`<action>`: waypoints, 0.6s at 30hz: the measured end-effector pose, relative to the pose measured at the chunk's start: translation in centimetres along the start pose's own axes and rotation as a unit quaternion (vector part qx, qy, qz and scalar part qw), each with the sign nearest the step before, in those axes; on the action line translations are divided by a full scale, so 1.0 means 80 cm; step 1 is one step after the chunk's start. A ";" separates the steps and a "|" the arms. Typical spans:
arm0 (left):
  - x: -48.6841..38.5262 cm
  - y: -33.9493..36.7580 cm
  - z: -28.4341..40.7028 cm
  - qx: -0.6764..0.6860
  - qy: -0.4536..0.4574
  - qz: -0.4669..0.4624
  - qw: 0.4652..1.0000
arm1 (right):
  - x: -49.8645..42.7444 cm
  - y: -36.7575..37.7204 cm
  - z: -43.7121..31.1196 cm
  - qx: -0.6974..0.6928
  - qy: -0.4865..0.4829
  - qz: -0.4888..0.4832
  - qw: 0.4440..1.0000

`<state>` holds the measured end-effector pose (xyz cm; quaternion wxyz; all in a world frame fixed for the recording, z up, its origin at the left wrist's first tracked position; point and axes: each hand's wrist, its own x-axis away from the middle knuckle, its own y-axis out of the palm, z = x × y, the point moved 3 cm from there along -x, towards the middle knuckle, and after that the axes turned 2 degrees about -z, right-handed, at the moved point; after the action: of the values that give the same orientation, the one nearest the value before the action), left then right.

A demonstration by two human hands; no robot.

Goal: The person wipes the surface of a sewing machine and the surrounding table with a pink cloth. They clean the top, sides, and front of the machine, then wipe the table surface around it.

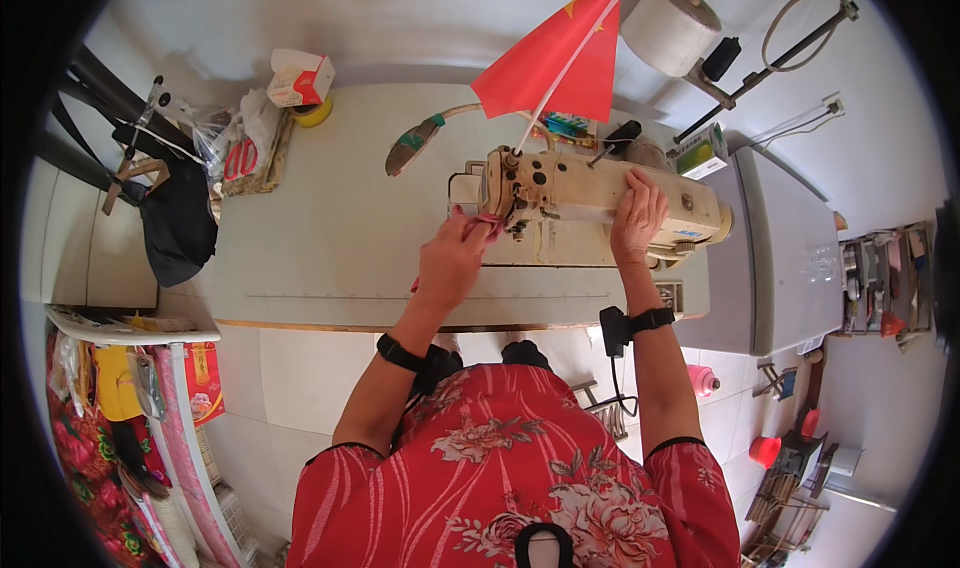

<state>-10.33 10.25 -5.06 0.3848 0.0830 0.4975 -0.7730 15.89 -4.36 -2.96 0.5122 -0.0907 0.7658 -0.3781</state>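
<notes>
An industrial sewing machine (600,193) with a cream, worn body stands on the pale table (337,215). My left hand (452,256) grips a bunched pink cloth (484,229) against the front of the machine's head, near the needle area. Part of the cloth is hidden by my fingers. My right hand (640,211) rests on the machine's arm with its fingers curled over the top; nothing shows in its grasp. A red flag (559,50) with yellow stars rises on a white stick from the top of the machine head.
A gooseneck lamp (415,146) bends over the table behind the machine. At the back left lie red-handled scissors (241,159), a carton (300,78) and yellow tape (313,112). A thread cone (670,26) sits on a stand at right, above a grey cabinet (787,253).
</notes>
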 end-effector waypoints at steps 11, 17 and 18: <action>-0.001 0.003 0.008 -0.004 0.012 -0.011 1.000 | -0.001 -0.003 -0.003 -0.002 0.002 0.001 1.000; 0.048 -0.033 -0.053 0.130 -0.108 -0.072 0.983 | -0.001 -0.001 -0.002 0.002 0.005 0.003 1.000; 0.058 -0.040 -0.063 0.176 -0.154 -0.062 0.970 | 0.000 0.000 -0.002 0.002 0.006 0.003 1.000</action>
<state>-16.99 12.75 -7.67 0.3878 -0.0016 0.2929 -0.8740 15.75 -4.33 -2.92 0.5086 -0.0848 0.7685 -0.3789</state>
